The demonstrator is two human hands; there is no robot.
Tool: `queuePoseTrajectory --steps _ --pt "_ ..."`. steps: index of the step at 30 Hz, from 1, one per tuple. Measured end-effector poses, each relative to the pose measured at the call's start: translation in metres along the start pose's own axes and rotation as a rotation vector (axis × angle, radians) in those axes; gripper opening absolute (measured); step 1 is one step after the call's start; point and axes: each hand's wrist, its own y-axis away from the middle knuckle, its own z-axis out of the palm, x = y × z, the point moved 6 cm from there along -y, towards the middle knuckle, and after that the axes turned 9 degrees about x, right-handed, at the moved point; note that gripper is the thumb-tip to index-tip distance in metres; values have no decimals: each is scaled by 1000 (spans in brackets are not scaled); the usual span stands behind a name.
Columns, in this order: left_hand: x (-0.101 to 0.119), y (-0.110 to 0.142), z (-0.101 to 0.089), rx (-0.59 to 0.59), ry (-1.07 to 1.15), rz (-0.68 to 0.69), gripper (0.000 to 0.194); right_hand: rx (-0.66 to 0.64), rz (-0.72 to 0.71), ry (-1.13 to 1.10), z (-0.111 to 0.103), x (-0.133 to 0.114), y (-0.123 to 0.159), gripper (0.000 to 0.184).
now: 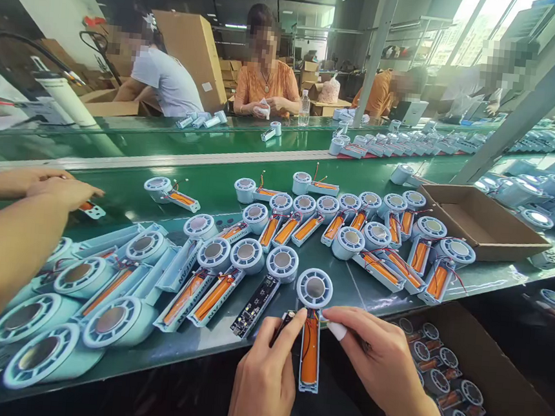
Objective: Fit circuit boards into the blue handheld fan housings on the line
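A light-blue handheld fan [314,289] with its handle uncovered stands upright in front of me. Inside the handle lies an orange battery [310,350] with thin dark and red wires over it. My left hand [266,372] is closed at the fan's left side, its index fingertip at the neck below the round head. A small dark piece, perhaps a circuit board [285,322], shows between its fingers. On the fan's right, my right hand [381,356] is closed in a pinch at the neck; what its fingertips hold is too small to make out. One finger wears a white cover [337,330].
Several similar fans [215,254] crowd the green table, one with a black circuit board [255,306]. An open cardboard tray [485,220] stands right; a box [443,313] of fans sits below. A co-worker's arms [17,230] reach in left. People sit beyond the green belt [177,138].
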Motion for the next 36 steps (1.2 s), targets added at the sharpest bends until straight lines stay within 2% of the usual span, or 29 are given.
queuePoseTrajectory --steps 2,3,7,9,14,18,21,25,28,30,33,36 --pt "3 3 -3 -7 -110 42 50 88 38 -51 0 -1 -3 22" --pt "4 5 -4 -13 -156 62 51 102 106 -110 3 0 -4 21" --pt "9 6 -8 -22 -225 109 54 82 534 -493 26 11 -3 15" --pt "9 6 -9 -15 -191 103 55 63 636 -609 35 12 -3 14" --pt "3 6 -8 41 -15 15 52 -15 653 -711 39 10 -7 15" --pt "-4 11 -6 144 54 -147 47 -11 721 -694 40 13 -6 25" --pt "-10 15 -4 174 137 -279 40 -34 755 -637 42 14 -7 25" --pt "-15 16 -3 182 209 -352 31 -101 639 -444 39 8 -11 20" --pt "-16 16 -5 198 215 -343 29 -119 375 -146 33 -3 -18 13" --pt "-16 16 -6 211 212 -328 29 -136 168 10 31 -13 -20 15" --pt "-12 13 -8 231 206 -282 29 -192 -42 166 32 -22 -19 21" --pt "-5 8 -12 240 173 -164 30 -241 -121 274 34 -25 -19 23"
